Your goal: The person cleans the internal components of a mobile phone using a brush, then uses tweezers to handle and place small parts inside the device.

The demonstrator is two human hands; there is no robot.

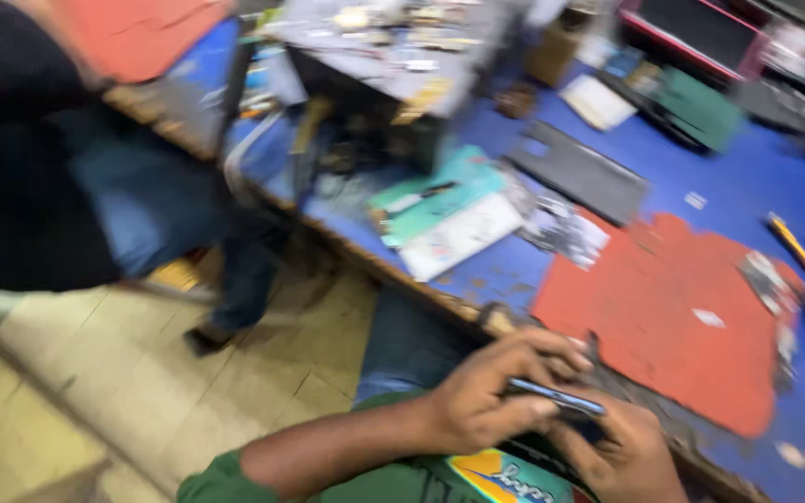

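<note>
While the frame is motion-blurred, both hands are seen closed on one thin dark phone (552, 398), held flat at the near edge of the blue bench (729, 177). Left hand (491, 396) wraps it from the left, thumb over the top edge; right hand (621, 456) supports it from beneath and from the right. Phone sits just off the bench edge, above the lap, beside the red mat (673, 317).

Risks, judged: grip is by fingertips along thin edges, over open floor; a slip would likely drop the phone past the knee onto the tiles (142, 373). Loose small parts lie on the mat close by; a swing of the right wrist could sweep them off.

Another person (39, 177) in dark top and jeans stands at the left, close to the bench corner; a bump is possible.

Unclear: phone face, whether it is opened or whole, and any tool in the fingers, all lost to blur. Right hand is cut by the bottom edge. Clutter at the far bench cannot be identified.
</note>
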